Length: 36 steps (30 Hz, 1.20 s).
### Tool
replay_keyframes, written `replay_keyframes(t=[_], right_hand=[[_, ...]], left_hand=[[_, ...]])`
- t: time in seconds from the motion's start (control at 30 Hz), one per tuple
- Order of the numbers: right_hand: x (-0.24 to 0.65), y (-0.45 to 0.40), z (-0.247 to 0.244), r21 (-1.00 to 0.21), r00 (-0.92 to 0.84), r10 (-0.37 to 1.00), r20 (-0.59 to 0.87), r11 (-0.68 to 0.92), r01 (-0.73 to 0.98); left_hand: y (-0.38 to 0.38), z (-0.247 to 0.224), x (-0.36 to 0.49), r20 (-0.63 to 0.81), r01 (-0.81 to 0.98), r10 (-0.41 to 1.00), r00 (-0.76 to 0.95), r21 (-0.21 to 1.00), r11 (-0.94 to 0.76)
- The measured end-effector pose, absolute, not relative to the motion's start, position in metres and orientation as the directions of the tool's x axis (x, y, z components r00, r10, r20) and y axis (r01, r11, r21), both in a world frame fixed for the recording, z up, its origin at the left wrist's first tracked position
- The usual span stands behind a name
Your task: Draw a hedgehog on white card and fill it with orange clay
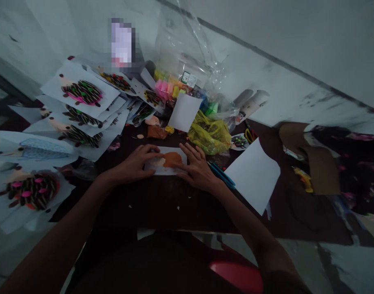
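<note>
A small white card (171, 170) lies flat on the dark table (162, 204) in front of me. An orange-brown clay shape (172, 159) covers its middle, with a pale clay part (158, 161) joined at the left. My left hand (137, 163) rests at the card's left end, thumb on the lower edge, fingers apart and reaching over the top. At the right end, my right hand (195, 165) lies with its fingers spread, its fingertips touching the card and the clay's right edge. Neither hand grips anything.
Hedgehog pictures (82, 92) are piled at the left. Behind the card are clay lumps (156, 132), a yellow bag (209, 134) and a clear bag of coloured clay (174, 83). To the right lie teal scissors (222, 174), white paper (254, 177) and brown cardboard (323, 169).
</note>
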State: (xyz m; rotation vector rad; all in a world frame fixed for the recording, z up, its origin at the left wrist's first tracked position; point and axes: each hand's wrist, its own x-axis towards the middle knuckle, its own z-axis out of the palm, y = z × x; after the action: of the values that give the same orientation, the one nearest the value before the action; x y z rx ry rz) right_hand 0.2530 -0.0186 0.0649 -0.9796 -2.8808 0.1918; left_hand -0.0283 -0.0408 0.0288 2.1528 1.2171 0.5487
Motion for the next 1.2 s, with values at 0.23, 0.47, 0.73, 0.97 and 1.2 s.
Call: replay_keyframes(t=[0.23,0.47,0.73,0.97,1.2], right_hand=[[0.255,-0.018,0.065,-0.127,-0.799,0.601,0.039,0.796,0.592],[0.256,-0.015,0.062,-0.103,-0.818,0.574,0.035,0.816,0.568],[0.259,-0.019,0.067,-0.112,-0.786,0.612,0.082,0.790,0.603],[0.244,-0.029,0.059,-0.086,-0.780,0.622,0.063,0.782,0.617],[0.252,-0.034,0.054,-0.089,-0.751,0.654,0.095,0.757,0.648]], left_hand=[[-0.041,0.027,-0.029,0.051,0.629,0.874,0.483,0.674,-0.387],[-0.041,0.028,-0.029,0.051,0.630,0.874,0.483,0.674,-0.387],[-0.041,0.028,-0.028,0.073,0.626,0.871,0.486,0.666,-0.405],[-0.046,0.030,-0.024,0.099,0.668,0.886,0.452,0.621,-0.410],[-0.051,0.027,-0.022,0.155,0.690,0.881,0.448,0.566,-0.451]])
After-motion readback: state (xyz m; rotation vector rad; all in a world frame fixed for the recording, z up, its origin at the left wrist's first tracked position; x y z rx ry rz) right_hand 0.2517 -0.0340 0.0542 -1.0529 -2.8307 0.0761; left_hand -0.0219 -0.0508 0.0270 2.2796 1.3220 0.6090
